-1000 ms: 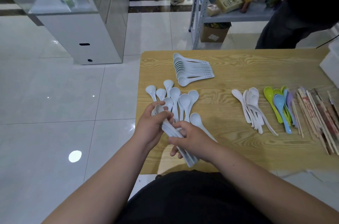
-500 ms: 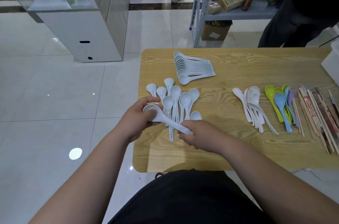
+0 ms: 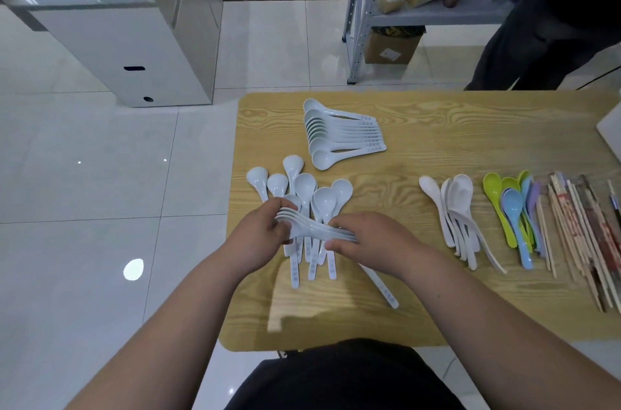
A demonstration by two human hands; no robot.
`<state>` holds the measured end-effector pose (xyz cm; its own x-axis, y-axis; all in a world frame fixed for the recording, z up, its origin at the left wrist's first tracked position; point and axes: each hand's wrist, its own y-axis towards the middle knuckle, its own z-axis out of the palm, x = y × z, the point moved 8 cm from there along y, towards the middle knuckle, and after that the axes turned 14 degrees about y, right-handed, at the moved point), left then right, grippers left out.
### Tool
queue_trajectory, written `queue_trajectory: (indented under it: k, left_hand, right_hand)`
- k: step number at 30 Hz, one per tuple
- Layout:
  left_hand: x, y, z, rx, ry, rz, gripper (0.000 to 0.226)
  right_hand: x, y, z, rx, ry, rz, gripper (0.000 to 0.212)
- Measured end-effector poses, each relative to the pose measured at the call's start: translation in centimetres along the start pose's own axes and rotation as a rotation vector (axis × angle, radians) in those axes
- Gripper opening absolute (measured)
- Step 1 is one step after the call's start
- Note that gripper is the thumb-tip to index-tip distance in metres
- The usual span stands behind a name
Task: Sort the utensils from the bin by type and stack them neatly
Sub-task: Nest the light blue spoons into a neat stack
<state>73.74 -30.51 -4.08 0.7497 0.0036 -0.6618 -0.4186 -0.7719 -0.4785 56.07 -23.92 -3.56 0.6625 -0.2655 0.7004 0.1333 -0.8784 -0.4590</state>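
Head view, looking down at the wooden table [image 3: 437, 154], and both hands are at centre frame on one thing. The left hand [image 3: 258, 236] has its fingers curled round the bowl end of a nested bunch of pale spoons [image 3: 314, 228]; the right hand [image 3: 373, 241] pinches the handle end of that same bunch, thumb underneath. So the two hands are close together, each clamped on the bunch, which lies almost level just above the tabletop.

Right beneath and behind it, the loose pale spoons [image 3: 305, 187] fan out, bowls pointing to the top of the frame, handles running down under the hands. The hands hide the middle of that fan. One more spoon handle [image 3: 383, 288] slants out from under the right hand toward lower right.

Above centre, a tidy overlapping row of white spoons [image 3: 339, 134] lies on its side. Over at the right: a heap of white spoons [image 3: 460, 211], then the coloured spoons [image 3: 510, 211] in green, blue and purple, then the chopsticks [image 3: 578, 234] against the frame edge. A white bin corner [image 3: 612, 130] pokes in at the right edge.

Beyond the table, a white cabinet [image 3: 134, 39] stands upper left, a metal shelf [image 3: 437, 12] with a cardboard box [image 3: 391, 48] under it at top, and a dark-clothed person [image 3: 554, 23] upper right.
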Motion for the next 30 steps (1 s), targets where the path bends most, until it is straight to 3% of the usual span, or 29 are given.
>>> queue_trajectory:
  k: [4,8,12,15,18,20,23,26,30]
  left_hand:
    - [-1.4,4.2,0.1,-0.056,0.062,0.016,0.028]
    - [-3.8,8.8,0.0,-0.131,0.066,0.067,0.03]
    - [-5.2,14.1,-0.2,-0.192,0.092,0.1,0.032]
    - [-5.6,17.0,-1.2,-0.405,0.175,0.109,0.045]
    - [-7.2,18.4,-0.3,-0.527,0.45,0.271,0.039]
    - [-7.3,19.7,1.9,-0.49,0.723,0.362,0.043]
    - [-6.3,21.6,4.6,-0.361,0.98,0.342,0.039]
    - [-6.1,22.1,5.2,-0.34,1.042,0.362,0.031]
    - [-6.3,22.4,4.6,-0.385,1.051,0.361,0.032]
  right_hand:
    - [-1.5,2.7,-2.0,0.024,0.035,0.002,0.002]
    - [-2.8,5.9,-5.8,-0.022,0.029,0.02,0.04]
    - [-5.3,9.2,-9.9,-0.104,0.078,0.026,0.046]
    - [-7.6,12.0,-13.1,-0.244,0.184,0.044,0.048]
    - [-9.6,15.5,-16.2,-0.358,0.192,0.026,0.049]
    - [-10.4,18.1,-18.0,-0.407,0.111,0.015,0.048]
    - [-10.7,21.8,-19.7,-0.441,0.027,0.019,0.047]
    - [-11.0,25.2,-20.0,-0.404,-0.031,0.019,0.041]
    - [-11.7,27.9,-19.2,-0.318,-0.077,0.039,0.048]
